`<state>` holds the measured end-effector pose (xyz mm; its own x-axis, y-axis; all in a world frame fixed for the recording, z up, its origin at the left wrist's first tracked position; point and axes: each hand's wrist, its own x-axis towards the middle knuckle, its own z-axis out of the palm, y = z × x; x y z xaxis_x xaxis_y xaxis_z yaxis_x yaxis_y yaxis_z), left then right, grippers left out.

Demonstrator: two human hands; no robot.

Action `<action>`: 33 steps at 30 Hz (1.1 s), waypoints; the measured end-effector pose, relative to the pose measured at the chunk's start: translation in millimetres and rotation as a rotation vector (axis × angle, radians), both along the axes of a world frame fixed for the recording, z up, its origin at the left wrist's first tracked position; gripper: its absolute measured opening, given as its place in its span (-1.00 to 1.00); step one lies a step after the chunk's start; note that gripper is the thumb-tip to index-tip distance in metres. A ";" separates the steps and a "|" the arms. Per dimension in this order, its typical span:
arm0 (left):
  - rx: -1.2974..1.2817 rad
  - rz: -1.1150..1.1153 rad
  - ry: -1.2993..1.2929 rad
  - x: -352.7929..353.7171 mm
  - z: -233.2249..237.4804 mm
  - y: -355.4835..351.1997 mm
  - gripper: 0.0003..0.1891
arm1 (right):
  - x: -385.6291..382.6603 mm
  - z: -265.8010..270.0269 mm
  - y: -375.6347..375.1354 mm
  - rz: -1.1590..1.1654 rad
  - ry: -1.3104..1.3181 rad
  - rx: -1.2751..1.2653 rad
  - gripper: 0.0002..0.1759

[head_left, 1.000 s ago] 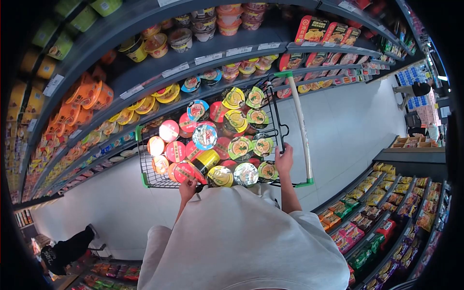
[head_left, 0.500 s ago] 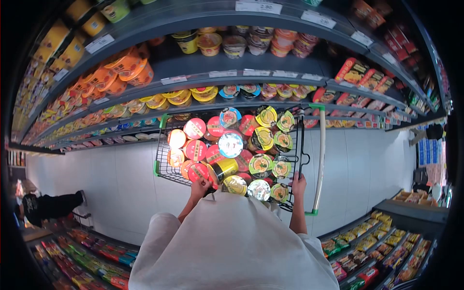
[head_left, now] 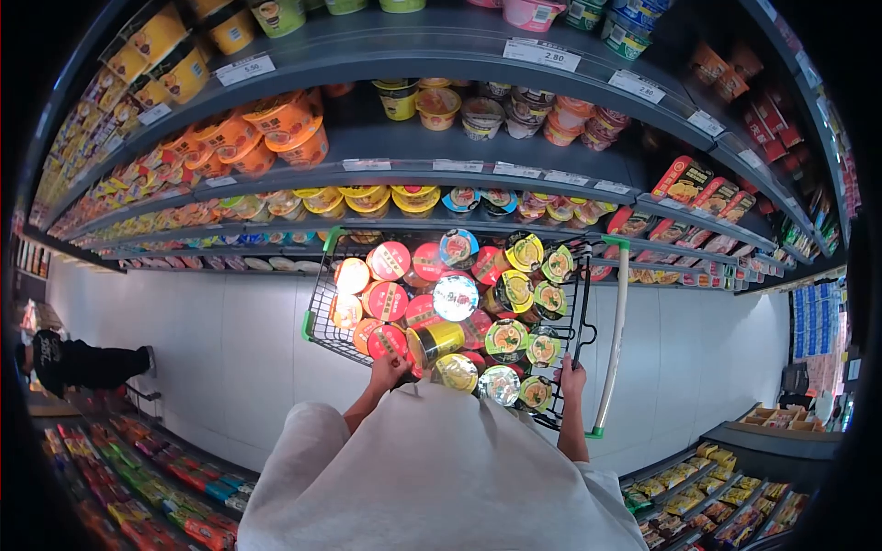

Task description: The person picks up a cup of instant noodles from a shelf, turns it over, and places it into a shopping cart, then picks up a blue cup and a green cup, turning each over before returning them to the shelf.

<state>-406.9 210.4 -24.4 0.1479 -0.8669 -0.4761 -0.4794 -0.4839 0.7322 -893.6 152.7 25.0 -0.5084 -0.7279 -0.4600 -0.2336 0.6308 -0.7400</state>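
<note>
A wire shopping cart (head_left: 322,312) with green corners stands in front of me, filled with several instant noodle cups. My left hand (head_left: 390,370) is at the cart's near side, fingers bent against a red-lidded cup (head_left: 387,342); what they grip, if anything, is hidden. Beside it a yellow and black cup (head_left: 439,340) lies on its side. At the cart's right end my right hand (head_left: 571,375) is wrapped round the black wire rim. The pale handle bar (head_left: 612,340) is farther right, apart from this hand. Green-lidded cups (head_left: 506,340) lie left of my right hand.
Long shelves (head_left: 432,170) with noodle cups and price labels run across beyond the cart. Lower racks of packets (head_left: 175,477) stand behind me on both sides. At the far left a person (head_left: 83,363) in black stands in the aisle.
The view has shifted, so the cart, hands and shelves appear lower and slightly farther right. More of the upper shelves shows. Both hands keep their places on the cart.
</note>
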 end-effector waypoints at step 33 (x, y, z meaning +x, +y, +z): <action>-0.224 0.179 -0.028 -20.3 3.9 14.2 -0.69 | -0.9 7.7 0.3 0.112 0.064 -0.105 -0.47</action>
<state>-427.2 224.6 -20.5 0.3184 -0.9089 -0.2694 -0.4220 -0.3903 0.8183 -894.5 153.0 32.7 -0.4474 -0.8240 -0.3477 -0.3466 0.5182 -0.7819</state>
